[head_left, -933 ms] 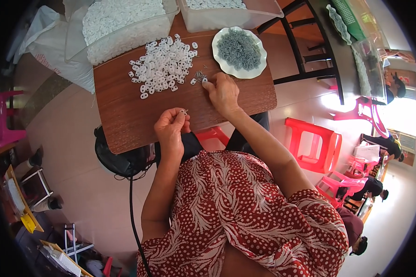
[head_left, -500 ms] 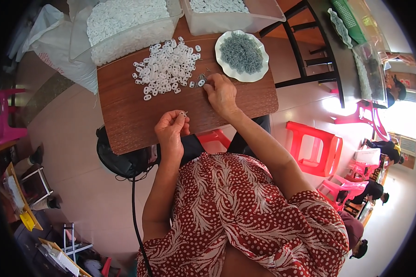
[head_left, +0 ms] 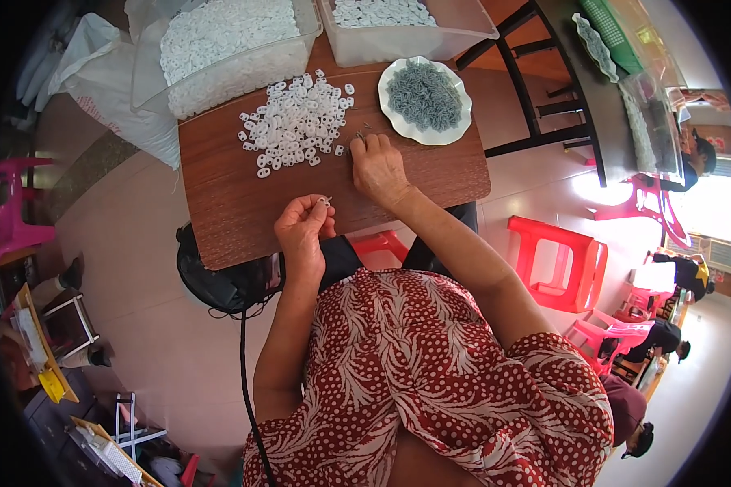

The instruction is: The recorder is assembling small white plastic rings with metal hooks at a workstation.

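White plastic pieces lie in a heap near the desk far edge. Left hand pinches one small piece at the near edge; right hand, fingers together, touches the desk beside the heap.

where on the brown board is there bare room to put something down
Free: the board's left and near part, beside the left hand. Crowded: far edge, with the white pieces, right hand and plate.
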Motion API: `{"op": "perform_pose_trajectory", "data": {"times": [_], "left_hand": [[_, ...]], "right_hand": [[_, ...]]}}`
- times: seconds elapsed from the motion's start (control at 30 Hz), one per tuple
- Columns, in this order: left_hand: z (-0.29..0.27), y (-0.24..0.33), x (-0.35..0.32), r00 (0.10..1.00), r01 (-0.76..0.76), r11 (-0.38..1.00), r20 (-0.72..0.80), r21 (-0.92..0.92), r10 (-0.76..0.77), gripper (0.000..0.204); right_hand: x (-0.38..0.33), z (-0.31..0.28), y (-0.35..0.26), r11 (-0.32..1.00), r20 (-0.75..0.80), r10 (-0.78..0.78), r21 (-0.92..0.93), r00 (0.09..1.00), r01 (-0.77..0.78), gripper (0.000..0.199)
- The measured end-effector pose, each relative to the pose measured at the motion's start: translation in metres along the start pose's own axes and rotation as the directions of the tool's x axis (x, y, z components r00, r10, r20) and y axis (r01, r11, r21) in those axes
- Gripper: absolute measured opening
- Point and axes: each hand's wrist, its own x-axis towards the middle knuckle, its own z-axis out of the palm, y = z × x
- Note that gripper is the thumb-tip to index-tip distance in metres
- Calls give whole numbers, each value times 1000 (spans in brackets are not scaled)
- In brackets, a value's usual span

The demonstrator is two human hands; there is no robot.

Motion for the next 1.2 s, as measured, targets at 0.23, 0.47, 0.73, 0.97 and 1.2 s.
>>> {"op": "perform_pose_trajectory", "data": {"times": [0.23, 0.47, 0.73, 0.97, 1.2], "left_hand": [[4, 2, -4, 1000, 17, 999, 9, -30, -17, 8], [22, 14, -10, 996, 40, 996, 83, -79, -33, 9], [47, 28, -24, 987, -92, 995, 125, -42, 97, 9], [51, 32, -32, 984, -162, 986, 86, 45, 157, 8], [50, 30, -31, 978, -196, 978, 81, 68, 190, 7]], "right_hand": [[-18, -1, 14, 984, -137, 29, 180, 990, -4, 16], [-34, -49, 6, 107, 359, 422, 892, 833, -439, 14], [-29, -99, -8, -229, 592, 268, 806, 760, -547, 17], [-25, -109, -16, -291, 621, 244, 779, 744, -555, 16], [-22, -111, -21, -218, 606, 274, 796, 747, -565, 16]]}}
